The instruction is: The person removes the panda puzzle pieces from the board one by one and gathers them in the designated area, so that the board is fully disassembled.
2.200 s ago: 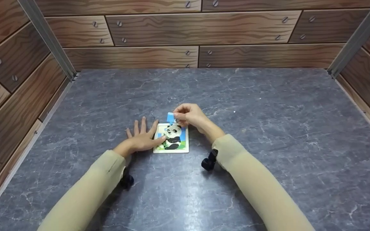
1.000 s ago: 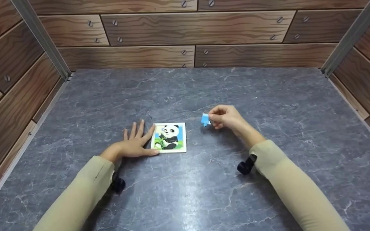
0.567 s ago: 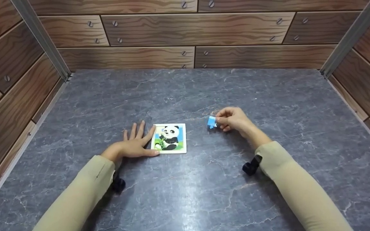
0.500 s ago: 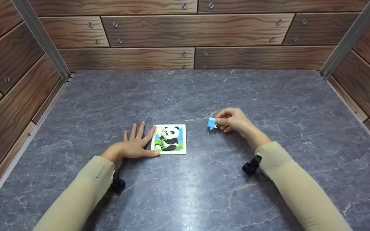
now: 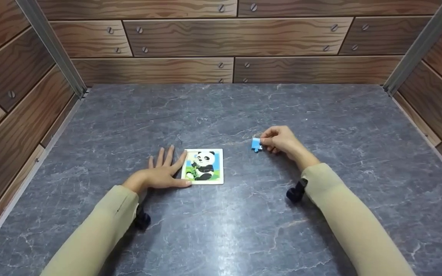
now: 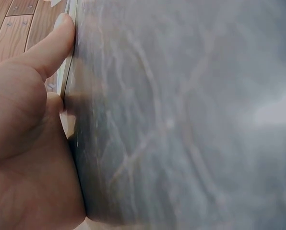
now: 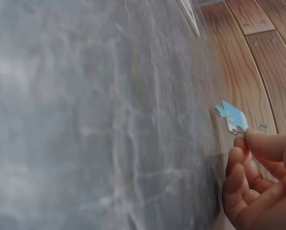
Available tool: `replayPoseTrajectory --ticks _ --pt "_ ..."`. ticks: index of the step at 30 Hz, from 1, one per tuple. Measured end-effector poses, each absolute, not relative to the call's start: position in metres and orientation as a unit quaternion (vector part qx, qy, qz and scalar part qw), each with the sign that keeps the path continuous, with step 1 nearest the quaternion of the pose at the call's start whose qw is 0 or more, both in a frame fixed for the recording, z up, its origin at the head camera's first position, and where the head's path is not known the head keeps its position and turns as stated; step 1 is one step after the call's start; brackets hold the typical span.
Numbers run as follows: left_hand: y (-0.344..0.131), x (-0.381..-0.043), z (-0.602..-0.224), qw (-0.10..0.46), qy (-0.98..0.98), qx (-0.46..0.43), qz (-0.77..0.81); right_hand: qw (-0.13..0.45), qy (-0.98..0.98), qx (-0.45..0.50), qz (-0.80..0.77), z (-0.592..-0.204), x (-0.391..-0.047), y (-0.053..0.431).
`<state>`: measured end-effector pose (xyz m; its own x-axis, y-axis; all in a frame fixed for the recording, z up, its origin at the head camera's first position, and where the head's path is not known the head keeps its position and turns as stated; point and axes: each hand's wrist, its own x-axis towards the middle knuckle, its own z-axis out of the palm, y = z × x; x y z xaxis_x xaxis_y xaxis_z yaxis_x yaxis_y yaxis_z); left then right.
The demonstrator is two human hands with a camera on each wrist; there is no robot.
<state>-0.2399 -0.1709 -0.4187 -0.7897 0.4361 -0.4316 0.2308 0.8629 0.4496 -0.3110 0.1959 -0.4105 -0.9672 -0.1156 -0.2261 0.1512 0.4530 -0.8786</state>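
A square panda jigsaw puzzle (image 5: 202, 182) in a pale frame lies on the grey marbled table. Its upper left corner shows a bare pale patch. My left hand (image 5: 161, 174) lies spread at its left side, forefinger along the left edge and thumb on the lower left corner. Right of the puzzle, my right hand (image 5: 284, 142) pinches a light blue puzzle piece (image 5: 256, 145) between thumb and fingers, just above the table. In the right wrist view the puzzle piece (image 7: 234, 115) shows a small yellow-green mark and a white edge.
Wood-patterned panels (image 5: 178, 38) wall the table at the back and both sides. Grey metal posts (image 5: 61, 57) stand at the back corners. A black wrist camera (image 5: 296, 191) hangs under each sleeve cuff.
My right hand has carried the blue piece from over the puzzle's top edge out to the right. My left thumb has shifted from the picture to the frame's lower left corner.
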Motion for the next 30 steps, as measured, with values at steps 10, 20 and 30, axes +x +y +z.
replayPoseTrajectory --ticks 10,20,30 --pt "-0.168 -0.239 -0.421 0.259 0.932 0.185 0.175 0.122 0.853 0.015 -0.507 -0.414 -0.319 0.2" --pt "-0.168 -0.24 -0.42 0.26 0.93 0.185 0.18 0.122 0.851 0.027 -0.511 -0.41 -0.318 0.203" --pt "-0.171 -0.242 -0.42 0.266 0.928 0.186 0.18 0.128 0.836 0.016 -0.534 -0.408 -0.314 0.193"
